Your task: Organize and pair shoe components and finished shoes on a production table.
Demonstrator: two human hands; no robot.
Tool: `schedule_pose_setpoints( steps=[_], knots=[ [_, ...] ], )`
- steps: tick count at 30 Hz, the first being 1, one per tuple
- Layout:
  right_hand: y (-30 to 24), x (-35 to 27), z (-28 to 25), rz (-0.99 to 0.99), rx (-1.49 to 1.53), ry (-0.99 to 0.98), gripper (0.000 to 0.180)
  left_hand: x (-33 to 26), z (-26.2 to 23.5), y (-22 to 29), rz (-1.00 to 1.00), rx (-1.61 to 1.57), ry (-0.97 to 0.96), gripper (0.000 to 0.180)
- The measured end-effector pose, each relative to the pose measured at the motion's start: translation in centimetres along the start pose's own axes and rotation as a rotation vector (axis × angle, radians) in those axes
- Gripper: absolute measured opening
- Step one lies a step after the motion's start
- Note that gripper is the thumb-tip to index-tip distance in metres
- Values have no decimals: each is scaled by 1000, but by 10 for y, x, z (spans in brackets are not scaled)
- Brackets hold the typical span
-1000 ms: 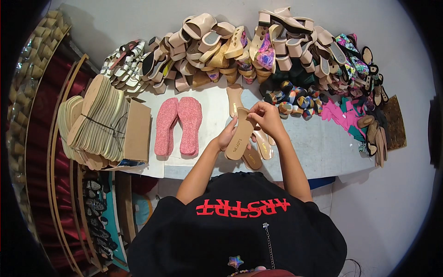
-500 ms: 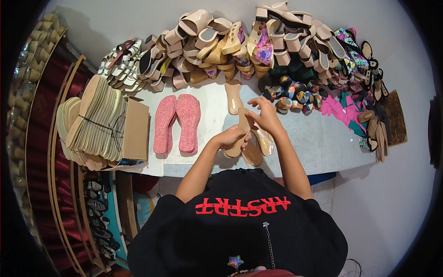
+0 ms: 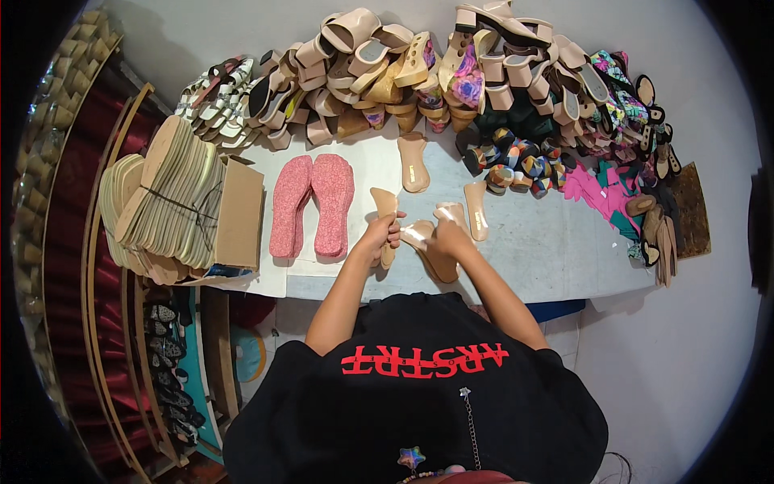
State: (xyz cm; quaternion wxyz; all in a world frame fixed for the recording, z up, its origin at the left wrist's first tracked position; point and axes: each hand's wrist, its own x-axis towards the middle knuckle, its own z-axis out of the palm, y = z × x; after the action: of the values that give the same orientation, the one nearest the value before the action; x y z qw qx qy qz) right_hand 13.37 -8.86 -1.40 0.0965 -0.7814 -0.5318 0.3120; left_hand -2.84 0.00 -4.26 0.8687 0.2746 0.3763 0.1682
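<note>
Upright in my left hand is a tan shoe insole, its fingers wrapped round the narrow middle. To its right, my right hand is closed over a glossy tan insole that sticks out beyond the knuckles; the fingertips are mostly hidden. Under and beside that hand lies another tan insole, partly covered. A narrow insole rests on the table just to the right. Farther off, near the heaped shoes, one more insole lies flat with a small printed mark.
Pink patterned soles lie on white paper to the left. Beyond them stand a tied bundle of pale soles and a cardboard box. Heeled sandals pile along the back wall. Multicoloured heels and pink fabric sit at right.
My hands have moved apart. The left carries its insole leftward; the right has dropped down to the insoles on the table. One insole now lies separately at the right.
</note>
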Motion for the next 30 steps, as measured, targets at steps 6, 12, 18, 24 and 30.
schedule_pose_setpoints(
  steps=[6,12,18,24,30],
  knots=[
    [5,-17,49,106,-227,217,60,-3,-6,-17,68,87,140,22],
    [-2,-25,47,94,-187,346,55,-2,-18,-30,181,90,169,19],
    [1,-22,49,-203,-113,501,46,-6,-18,-36,165,151,207,18],
    [21,0,70,-232,72,469,44,-5,-14,-38,153,284,219,17],
    [31,-7,52,-32,26,736,42,-3,-11,-36,146,347,207,18]
  ],
)
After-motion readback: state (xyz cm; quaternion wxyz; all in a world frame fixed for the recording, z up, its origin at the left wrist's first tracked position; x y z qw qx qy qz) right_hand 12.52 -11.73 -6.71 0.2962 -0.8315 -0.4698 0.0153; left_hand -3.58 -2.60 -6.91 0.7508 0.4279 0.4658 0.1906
